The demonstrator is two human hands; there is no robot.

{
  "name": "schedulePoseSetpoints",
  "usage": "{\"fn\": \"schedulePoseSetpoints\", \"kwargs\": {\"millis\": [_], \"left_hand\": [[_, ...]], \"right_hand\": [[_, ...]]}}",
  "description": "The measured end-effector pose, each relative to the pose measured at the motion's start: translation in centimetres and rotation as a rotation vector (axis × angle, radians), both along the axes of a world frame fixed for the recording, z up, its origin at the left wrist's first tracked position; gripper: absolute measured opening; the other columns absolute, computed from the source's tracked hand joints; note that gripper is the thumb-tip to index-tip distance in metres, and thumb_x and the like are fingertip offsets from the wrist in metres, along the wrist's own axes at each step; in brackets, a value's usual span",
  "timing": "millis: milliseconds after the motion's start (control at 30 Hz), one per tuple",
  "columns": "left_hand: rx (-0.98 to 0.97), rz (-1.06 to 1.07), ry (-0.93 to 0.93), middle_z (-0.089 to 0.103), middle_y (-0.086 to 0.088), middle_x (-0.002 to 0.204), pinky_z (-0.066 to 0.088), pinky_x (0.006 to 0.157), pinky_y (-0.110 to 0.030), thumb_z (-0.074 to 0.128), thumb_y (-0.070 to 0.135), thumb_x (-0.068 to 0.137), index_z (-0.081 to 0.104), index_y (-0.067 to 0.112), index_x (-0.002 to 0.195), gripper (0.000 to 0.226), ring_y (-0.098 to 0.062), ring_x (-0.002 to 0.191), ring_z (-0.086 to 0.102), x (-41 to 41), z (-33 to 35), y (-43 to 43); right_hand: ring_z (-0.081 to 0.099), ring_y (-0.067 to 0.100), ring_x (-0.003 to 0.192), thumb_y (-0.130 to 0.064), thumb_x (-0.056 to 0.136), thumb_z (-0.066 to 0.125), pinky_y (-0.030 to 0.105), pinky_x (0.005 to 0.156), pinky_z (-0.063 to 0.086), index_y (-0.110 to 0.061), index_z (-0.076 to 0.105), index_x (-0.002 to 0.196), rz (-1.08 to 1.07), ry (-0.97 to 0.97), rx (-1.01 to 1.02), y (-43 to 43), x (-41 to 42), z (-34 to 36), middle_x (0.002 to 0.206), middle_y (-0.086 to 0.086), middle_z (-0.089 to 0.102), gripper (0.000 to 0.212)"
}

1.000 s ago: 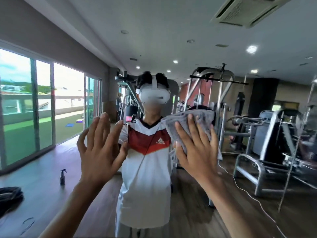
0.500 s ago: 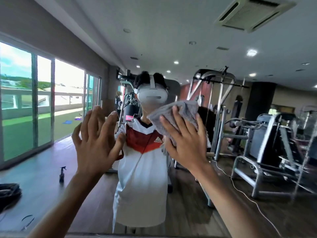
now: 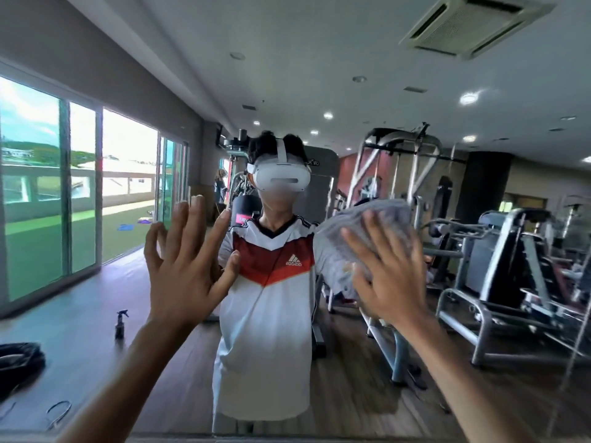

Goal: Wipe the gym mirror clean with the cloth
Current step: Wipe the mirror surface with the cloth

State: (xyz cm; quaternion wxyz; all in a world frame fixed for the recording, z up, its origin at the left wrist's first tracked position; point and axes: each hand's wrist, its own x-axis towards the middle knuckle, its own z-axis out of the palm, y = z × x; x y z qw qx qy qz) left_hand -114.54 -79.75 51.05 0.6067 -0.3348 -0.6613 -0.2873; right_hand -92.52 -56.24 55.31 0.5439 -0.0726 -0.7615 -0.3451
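Note:
The gym mirror (image 3: pixel 351 91) fills almost the whole view and reflects the room and the person in a white and red shirt. My right hand (image 3: pixel 387 276) presses a grey cloth (image 3: pixel 361 225) flat against the glass at centre right, fingers spread over it. My left hand (image 3: pixel 185 260) is raised at centre left, fingers apart and palm toward the glass, holding nothing. The cloth is blurred by motion, and part of it is hidden under my palm.
The mirror's bottom edge (image 3: pixel 192 436) runs along the foot of the view. Reflected in the glass are a spray bottle (image 3: pixel 120 324) on the floor at left, a dark bundle (image 3: pixel 19 362) at far left, weight machines (image 3: pixel 511 282) at right and windows (image 3: pixel 48 187) at left.
My right hand has swept the cloth to the right across the glass after moving left half a second ago. My left hand stays raised and open in nearly the same spot.

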Motion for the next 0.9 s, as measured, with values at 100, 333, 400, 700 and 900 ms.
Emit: {"fn": "schedulePoseSetpoints", "kwargs": {"millis": [100, 333, 400, 700, 900], "left_hand": [[0.004, -0.018, -0.031, 0.014, -0.011, 0.167, 0.005, 0.121, -0.049, 0.035, 0.056, 0.099, 0.037, 0.024, 0.155, 0.064, -0.028, 0.155, 0.013, -1.2, 1.0, -1.4], [0.024, 0.018, 0.002, 0.020, -0.014, 0.165, 0.009, 0.122, -0.052, 0.033, 0.054, 0.102, 0.037, 0.021, 0.155, 0.063, -0.032, 0.153, 0.019, -2.0, 0.4, -1.3], [0.010, 0.019, -0.018, 0.019, -0.012, 0.166, 0.008, 0.122, -0.052, 0.032, 0.056, 0.102, 0.035, 0.022, 0.156, 0.064, -0.030, 0.154, 0.017, -2.6, 0.0, -2.3], [-0.009, 0.079, -0.043, 0.012, -0.007, 0.168, 0.003, 0.123, -0.050, 0.026, 0.056, 0.103, 0.021, 0.029, 0.159, 0.062, -0.028, 0.155, 0.011, -5.4, -1.4, -5.3], [-0.025, 0.065, -0.040, 0.019, -0.011, 0.166, 0.004, 0.124, -0.042, 0.026, 0.053, 0.104, 0.027, 0.024, 0.157, 0.060, -0.026, 0.155, 0.012, -6.1, -2.2, -7.0]], "right_hand": [[0.005, 0.020, 0.151, -0.046, 0.104, 0.025, 0.047, 0.122, -0.002, -0.031, 0.012, 0.154, -0.019, 0.251, -0.227, 0.0, -0.2, 3.9, 0.164, 0.001, 0.011, 0.054], [0.025, 0.028, 0.148, -0.032, 0.093, 0.045, 0.054, 0.122, 0.010, -0.019, 0.030, 0.154, 0.088, 0.109, -0.092, -8.3, -7.9, 2.2, 0.162, 0.012, 0.026, 0.064], [0.039, 0.022, 0.139, -0.031, 0.088, 0.052, 0.056, 0.118, 0.024, -0.024, 0.037, 0.153, 0.079, -0.128, 0.112, -7.9, -6.7, -0.9, 0.161, 0.007, 0.029, 0.066], [0.017, 0.029, 0.152, -0.038, 0.101, 0.035, 0.060, 0.119, 0.017, -0.021, 0.028, 0.156, 0.032, 0.261, -0.175, -9.7, -9.4, 6.6, 0.163, 0.012, 0.022, 0.058], [0.008, 0.020, 0.153, -0.034, 0.098, 0.046, 0.055, 0.121, 0.015, -0.019, 0.024, 0.158, 0.035, -0.191, 0.226, -10.4, -10.0, -0.6, 0.166, 0.005, 0.015, 0.065]]}}
